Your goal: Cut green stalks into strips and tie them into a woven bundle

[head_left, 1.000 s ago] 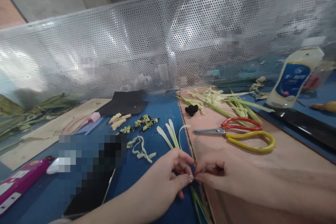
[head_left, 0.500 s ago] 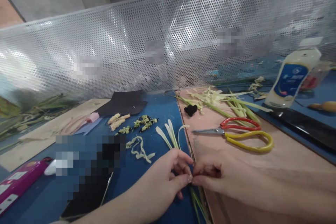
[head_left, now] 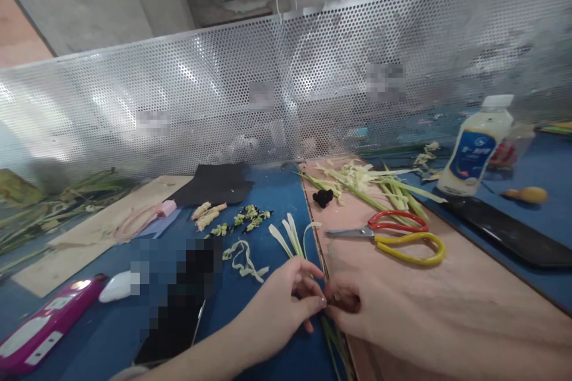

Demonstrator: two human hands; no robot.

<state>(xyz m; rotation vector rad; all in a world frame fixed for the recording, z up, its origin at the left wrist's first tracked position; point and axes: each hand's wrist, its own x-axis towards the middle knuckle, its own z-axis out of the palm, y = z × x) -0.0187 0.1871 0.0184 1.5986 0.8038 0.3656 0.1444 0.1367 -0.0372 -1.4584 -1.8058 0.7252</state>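
Observation:
My left hand (head_left: 286, 297) and my right hand (head_left: 361, 306) meet at the seam between the blue and the pinkish surfaces. Thumb and fingers of each are pinched together, fingertips touching. Whatever lies between them is too small or hidden to name. Pale flat plant strips (head_left: 291, 239) fan out just beyond my left hand, and green stalks (head_left: 331, 333) show below the fingers. Scissors (head_left: 370, 232) with one red and one yellow handle lie beyond my right hand. Curled pale peelings (head_left: 246, 265) are left of the strips.
A labelled bottle (head_left: 474, 152) stands at right by a black phone-like slab (head_left: 509, 229). Cut stalks (head_left: 361, 178) and a black clump (head_left: 322, 197) lie behind the scissors. Small braided pieces (head_left: 210, 214), black paper (head_left: 214, 184) and a magenta device (head_left: 53, 321) are left. A perforated metal screen (head_left: 223, 89) rises behind.
The view has tilted up and shifted slightly, so things sit lower in the picture. My hands keep their pinch at almost the same spot, my right fingers curled a little closer to the left.

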